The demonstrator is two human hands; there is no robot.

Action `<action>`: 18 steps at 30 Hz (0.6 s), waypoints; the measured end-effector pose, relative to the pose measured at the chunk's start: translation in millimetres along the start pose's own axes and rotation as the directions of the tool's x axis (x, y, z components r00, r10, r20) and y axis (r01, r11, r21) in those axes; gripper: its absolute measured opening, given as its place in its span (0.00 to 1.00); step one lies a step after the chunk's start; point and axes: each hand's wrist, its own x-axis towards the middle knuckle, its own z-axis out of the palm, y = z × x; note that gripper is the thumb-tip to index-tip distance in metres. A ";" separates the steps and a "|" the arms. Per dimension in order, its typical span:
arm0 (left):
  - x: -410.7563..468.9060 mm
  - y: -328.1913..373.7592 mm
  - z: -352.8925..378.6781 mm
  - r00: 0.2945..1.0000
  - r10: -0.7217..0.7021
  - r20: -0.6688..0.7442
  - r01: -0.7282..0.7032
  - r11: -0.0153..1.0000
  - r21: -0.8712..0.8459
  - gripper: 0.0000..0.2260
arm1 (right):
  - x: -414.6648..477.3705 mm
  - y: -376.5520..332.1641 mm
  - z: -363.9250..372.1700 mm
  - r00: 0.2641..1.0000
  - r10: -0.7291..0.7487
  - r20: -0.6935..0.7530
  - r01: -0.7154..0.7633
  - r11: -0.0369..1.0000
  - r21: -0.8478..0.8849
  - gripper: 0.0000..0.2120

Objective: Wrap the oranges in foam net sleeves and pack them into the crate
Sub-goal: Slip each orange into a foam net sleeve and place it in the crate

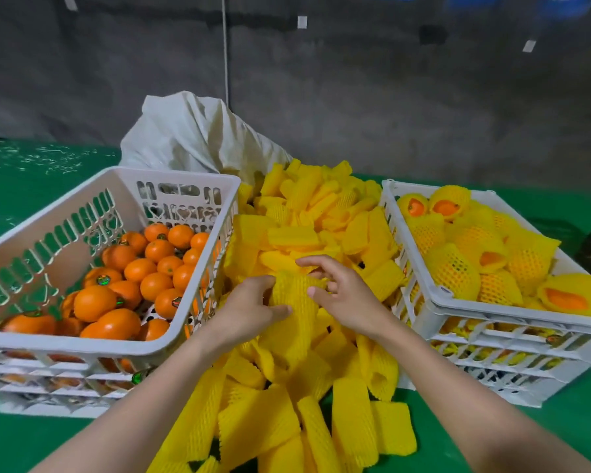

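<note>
Centre of frame: I see both hands meeting over one yellow foam net sleeve (pixel 292 291) at the near edge of the loose sleeve pile (pixel 307 213).

The left hand (pixel 249 303) has its grip closed around the sleeve's left side, thumb underneath and fingers curled over the bulged mesh. The right hand (pixel 347 295) has a looser grip: thumb and curled fingertips hook the sleeve's right edge while the index finger stretches out above it. I cannot tell whether an orange sits inside the sleeve.

Left of frame: a white slotted crate (pixel 171 175) holds the bare oranges (pixel 154 264), several with small stickers, heaped toward its near right corner. It stands on a second crate of the same kind.

Right of frame: the packing crate (pixel 458 295), also white and stacked on another, is filled to the rim with wrapped oranges (pixel 454 271); orange skin shows at some open sleeve ends.

The pile spills between the two crates down to the lower edge. A pale sack (pixel 191 134) stands behind it. Everything rests on a green counter (pixel 31 172).
</note>
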 end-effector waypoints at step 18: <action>-14.1 -26.8 -164.7 0.945 -0.163 -0.283 0.059 0.938 -0.342 0.07 | 115.4 -98.4 114.6 0.964 -0.210 -0.160 0.221 0.974 0.048 0.07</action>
